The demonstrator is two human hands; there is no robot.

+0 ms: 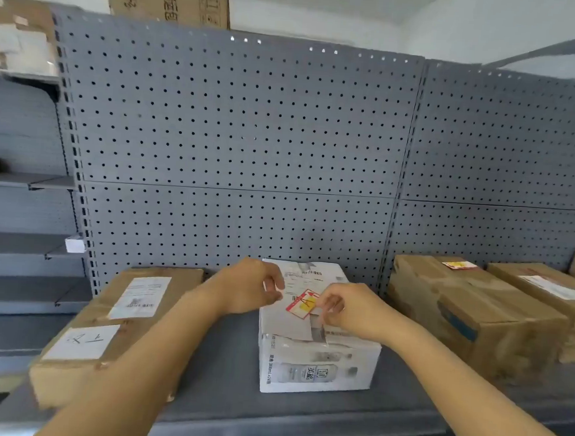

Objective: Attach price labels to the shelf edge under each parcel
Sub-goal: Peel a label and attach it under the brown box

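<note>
The right hand pinches a small red, white and yellow price label in a narrow grip; the left hand is just beside it with fingers curled, perhaps touching the label's edge, but blur hides this; both are above a white cardboard parcel on the grey metal shelf; a brown parcel lies left, more brown parcels right; bare shelf separates them; the shelf edge in front is smooth; perforated panel behind.
</note>
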